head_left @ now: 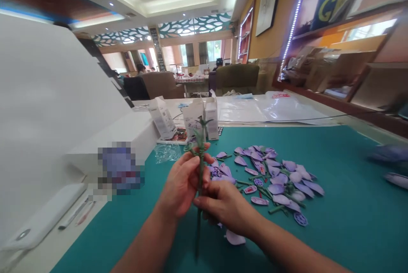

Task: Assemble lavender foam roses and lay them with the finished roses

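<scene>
Upright between my hands is a green artificial flower stem [201, 166] with small leafy tips at its top. My left hand [180, 179] grips its upper part, thumb and fingers closed around it. Lower down, my right hand [225, 203] pinches the same stem, its lower end hanging free below. Just beyond and to the right lies a loose pile of purple petals [276, 189] mixed with short green stem pieces [276, 209]. A round purple openwork piece [300, 219] sits at the near edge of the pile. One pale petal [235, 237] rests beneath my right forearm.
A green mat [357, 188] covers the table. White boxes [211, 118] and a crumpled clear plastic bag [166, 152] stand at its far edge. On the left are a white panel [51, 86] and a pen [73, 214]. More purple pieces [397, 179] lie far right.
</scene>
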Tool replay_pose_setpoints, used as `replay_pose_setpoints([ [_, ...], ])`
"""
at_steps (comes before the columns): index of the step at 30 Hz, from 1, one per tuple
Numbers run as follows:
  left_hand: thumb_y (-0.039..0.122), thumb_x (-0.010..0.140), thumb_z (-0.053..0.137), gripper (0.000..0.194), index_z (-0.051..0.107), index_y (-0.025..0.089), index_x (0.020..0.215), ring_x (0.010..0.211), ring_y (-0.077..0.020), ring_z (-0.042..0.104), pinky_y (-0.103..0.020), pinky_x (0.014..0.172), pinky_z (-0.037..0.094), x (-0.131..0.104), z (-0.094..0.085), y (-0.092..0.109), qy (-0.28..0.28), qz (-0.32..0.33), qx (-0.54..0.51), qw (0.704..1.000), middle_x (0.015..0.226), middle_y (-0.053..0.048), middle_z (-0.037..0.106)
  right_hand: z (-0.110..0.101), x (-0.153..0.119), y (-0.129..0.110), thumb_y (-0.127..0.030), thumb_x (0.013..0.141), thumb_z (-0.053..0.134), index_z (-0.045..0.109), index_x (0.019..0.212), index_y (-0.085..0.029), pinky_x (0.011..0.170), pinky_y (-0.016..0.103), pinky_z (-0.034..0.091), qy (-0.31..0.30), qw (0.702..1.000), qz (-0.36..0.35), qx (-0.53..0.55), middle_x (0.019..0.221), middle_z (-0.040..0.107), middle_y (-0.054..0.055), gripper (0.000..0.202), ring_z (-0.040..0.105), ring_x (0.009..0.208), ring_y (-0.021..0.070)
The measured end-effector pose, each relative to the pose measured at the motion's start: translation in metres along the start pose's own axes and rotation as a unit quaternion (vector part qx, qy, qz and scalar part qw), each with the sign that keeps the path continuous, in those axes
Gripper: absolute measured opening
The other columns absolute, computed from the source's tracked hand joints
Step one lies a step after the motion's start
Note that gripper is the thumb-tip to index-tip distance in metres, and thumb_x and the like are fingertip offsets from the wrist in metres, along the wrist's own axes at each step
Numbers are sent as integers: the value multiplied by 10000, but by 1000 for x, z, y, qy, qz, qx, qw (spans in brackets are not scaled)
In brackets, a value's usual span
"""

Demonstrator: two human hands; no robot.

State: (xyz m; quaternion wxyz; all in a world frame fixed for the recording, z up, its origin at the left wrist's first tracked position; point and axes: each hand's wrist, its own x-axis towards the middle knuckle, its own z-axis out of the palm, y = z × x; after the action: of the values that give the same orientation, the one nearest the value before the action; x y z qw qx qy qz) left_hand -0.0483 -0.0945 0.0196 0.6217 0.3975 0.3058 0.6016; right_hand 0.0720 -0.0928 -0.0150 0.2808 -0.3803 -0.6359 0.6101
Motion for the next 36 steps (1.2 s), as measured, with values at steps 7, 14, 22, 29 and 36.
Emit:
replay_pose_setpoints([
  [7, 284, 736, 756, 277, 683, 168, 977, 462, -52, 468, -171, 421, 387, 3, -1, 3, 6, -9, 30, 999, 691, 28, 594, -11, 3, 0, -224, 767, 636, 573, 636, -169, 457, 181, 392, -36, 997, -16, -59, 548, 544, -43, 156, 507, 472, 75],
  [14, 221, 834, 628, 139, 670, 173, 957, 448, -66, 419, -178, 398, 364, 4, -3, 14, 29, -19, 18, 999, 662, 10, 573, -108, -1, -15, -273, 896, 498, 687, 933, -188, 567, 204, 433, 188, 919, 8, -347, 803, 696, 27, 210, 604, 661, 112],
  [22, 256, 837, 608, 156, 663, 181, 963, 425, -48, 366, -155, 393, 326, 6, -7, 12, 11, -37, 53, 998, 621, 27, 520, -207, -17, 13, -218, 783, 571, 741, 882, -216, 570, 262, 390, 280, 767, 243, -524, 875, 730, 80, 197, 647, 768, 203],
  [29, 237, 796, 646, 173, 677, 166, 951, 405, -43, 359, -161, 395, 329, 6, -7, 10, 0, -51, 55, 997, 598, 23, 527, -211, -14, 30, -119, 670, 663, 738, 868, -244, 612, 266, 431, 209, 744, 312, -553, 900, 737, 69, 246, 671, 839, 226],
  [36, 237, 789, 655, 173, 683, 166, 944, 401, -41, 371, -168, 394, 334, 6, -7, 10, -6, -60, 59, 996, 605, 24, 535, -214, -10, 39, -293, 865, 631, 665, 959, -168, 730, 322, 519, 158, 736, 341, -563, 944, 687, 52, 159, 647, 826, 165],
])
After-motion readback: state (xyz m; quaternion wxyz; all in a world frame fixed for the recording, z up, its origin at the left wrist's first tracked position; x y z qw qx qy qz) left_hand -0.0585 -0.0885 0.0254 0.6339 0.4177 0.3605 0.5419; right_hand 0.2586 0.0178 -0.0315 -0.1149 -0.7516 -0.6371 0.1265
